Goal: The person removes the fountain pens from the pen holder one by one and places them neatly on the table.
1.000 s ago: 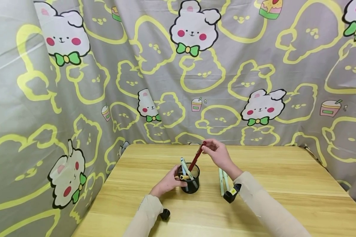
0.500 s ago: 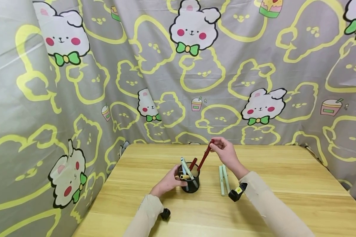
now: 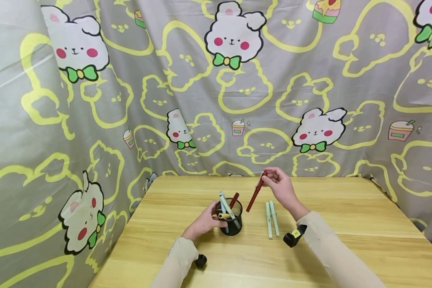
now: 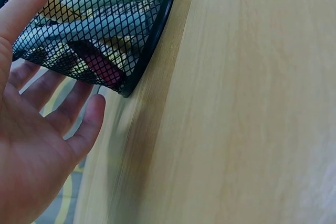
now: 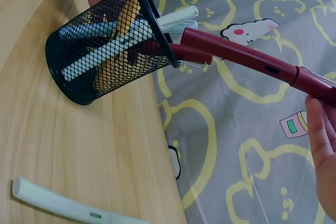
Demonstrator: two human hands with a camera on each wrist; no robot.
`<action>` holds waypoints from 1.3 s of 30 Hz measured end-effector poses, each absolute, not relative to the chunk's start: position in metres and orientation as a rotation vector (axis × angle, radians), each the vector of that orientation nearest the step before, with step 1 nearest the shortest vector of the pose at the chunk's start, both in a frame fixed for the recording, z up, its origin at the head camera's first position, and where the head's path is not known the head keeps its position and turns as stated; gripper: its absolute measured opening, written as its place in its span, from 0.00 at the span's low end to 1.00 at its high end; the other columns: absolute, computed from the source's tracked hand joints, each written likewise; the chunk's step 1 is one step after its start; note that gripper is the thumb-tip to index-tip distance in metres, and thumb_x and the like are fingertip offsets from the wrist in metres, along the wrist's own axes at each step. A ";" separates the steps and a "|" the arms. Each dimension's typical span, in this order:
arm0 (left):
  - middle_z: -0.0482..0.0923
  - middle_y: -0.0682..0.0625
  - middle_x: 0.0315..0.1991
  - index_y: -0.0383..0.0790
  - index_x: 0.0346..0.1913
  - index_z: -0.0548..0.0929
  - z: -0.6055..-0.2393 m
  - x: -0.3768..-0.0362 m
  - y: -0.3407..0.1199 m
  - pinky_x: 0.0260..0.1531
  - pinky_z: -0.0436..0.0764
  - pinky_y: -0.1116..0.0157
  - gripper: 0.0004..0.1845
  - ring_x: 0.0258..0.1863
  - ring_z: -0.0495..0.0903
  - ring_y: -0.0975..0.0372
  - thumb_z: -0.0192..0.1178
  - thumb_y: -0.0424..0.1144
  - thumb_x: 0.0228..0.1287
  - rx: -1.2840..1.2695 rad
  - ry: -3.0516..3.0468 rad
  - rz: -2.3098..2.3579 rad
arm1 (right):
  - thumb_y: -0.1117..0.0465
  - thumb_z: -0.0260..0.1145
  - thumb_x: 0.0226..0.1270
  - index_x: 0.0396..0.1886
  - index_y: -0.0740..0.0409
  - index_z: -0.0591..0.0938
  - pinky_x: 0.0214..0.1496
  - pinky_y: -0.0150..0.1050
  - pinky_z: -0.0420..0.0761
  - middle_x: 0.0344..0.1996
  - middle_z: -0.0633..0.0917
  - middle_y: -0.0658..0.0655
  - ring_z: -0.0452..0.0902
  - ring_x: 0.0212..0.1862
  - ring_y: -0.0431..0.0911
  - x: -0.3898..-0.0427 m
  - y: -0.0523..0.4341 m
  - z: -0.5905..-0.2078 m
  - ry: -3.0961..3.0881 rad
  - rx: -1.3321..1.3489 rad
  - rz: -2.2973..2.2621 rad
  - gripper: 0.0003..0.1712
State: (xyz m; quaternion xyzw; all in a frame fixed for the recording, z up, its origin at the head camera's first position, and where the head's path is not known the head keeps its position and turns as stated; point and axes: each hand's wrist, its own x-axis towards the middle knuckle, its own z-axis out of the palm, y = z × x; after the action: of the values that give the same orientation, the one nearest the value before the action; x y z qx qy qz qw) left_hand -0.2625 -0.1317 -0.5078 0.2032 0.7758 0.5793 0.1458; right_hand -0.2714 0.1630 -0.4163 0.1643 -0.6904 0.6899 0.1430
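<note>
A black mesh pen cup (image 3: 230, 221) stands on the wooden table (image 3: 345, 224) and holds several pens, one dark red (image 3: 234, 200). My left hand (image 3: 206, 221) rests against the cup's left side (image 4: 89, 30), fingers loosely around it. My right hand (image 3: 279, 185) pinches the top end of a dark red pen (image 3: 255, 194), which hangs tilted in the air just right of the cup (image 5: 110, 51). The same red pen (image 5: 247, 59) shows clear of the rim in the right wrist view. Two pale green pens (image 3: 271, 218) lie on the table below that hand.
A grey curtain (image 3: 216, 88) printed with bunnies hangs behind and to the left of the table. One pale green pen (image 5: 68, 205) lies near the cup's base. Bare wood stretches to the right and front.
My right hand has lifted the dark red pen up out of the cup and carried it to the right, over toward the two green pens. The left hand stayed at the cup.
</note>
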 end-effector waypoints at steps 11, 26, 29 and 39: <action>0.68 0.45 0.60 0.44 0.69 0.60 -0.509 -0.264 -0.132 0.50 0.75 0.58 0.43 0.54 0.72 0.54 0.71 0.32 0.51 0.602 2.230 1.677 | 0.71 0.62 0.65 0.49 0.73 0.73 0.38 0.42 0.82 0.32 0.80 0.58 0.80 0.31 0.40 -0.269 0.173 -0.421 -1.988 0.462 2.009 0.15; 0.67 0.46 0.61 0.40 0.69 0.59 -0.511 -0.267 -0.133 0.50 0.74 0.60 0.44 0.56 0.71 0.55 0.71 0.31 0.50 0.666 2.216 1.691 | 0.68 0.61 0.67 0.51 0.76 0.72 0.39 0.46 0.82 0.31 0.81 0.55 0.81 0.29 0.42 -0.279 0.203 -0.436 -2.197 0.399 1.962 0.18; 0.67 0.45 0.61 0.40 0.69 0.59 -0.511 -0.266 -0.133 0.50 0.75 0.60 0.44 0.55 0.71 0.54 0.71 0.31 0.51 0.664 2.212 1.692 | 0.66 0.61 0.67 0.52 0.74 0.73 0.39 0.46 0.82 0.32 0.82 0.59 0.81 0.30 0.44 -0.281 0.212 -0.440 -2.314 0.366 1.915 0.18; 0.68 0.48 0.60 0.44 0.68 0.61 -0.506 -0.264 -0.133 0.50 0.75 0.59 0.42 0.53 0.73 0.56 0.71 0.31 0.51 0.608 2.211 1.693 | 0.66 0.62 0.66 0.51 0.73 0.74 0.40 0.48 0.81 0.33 0.81 0.61 0.80 0.32 0.48 -0.288 0.235 -0.462 -2.636 0.336 1.781 0.18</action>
State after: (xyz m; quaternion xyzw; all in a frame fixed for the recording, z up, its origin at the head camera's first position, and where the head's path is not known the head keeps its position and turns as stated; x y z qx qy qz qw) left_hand -0.2642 -0.1329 -0.5063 0.2110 0.7675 0.5877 0.1450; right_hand -0.2880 0.2352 -0.4619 0.1051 -0.8237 0.5564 -0.0285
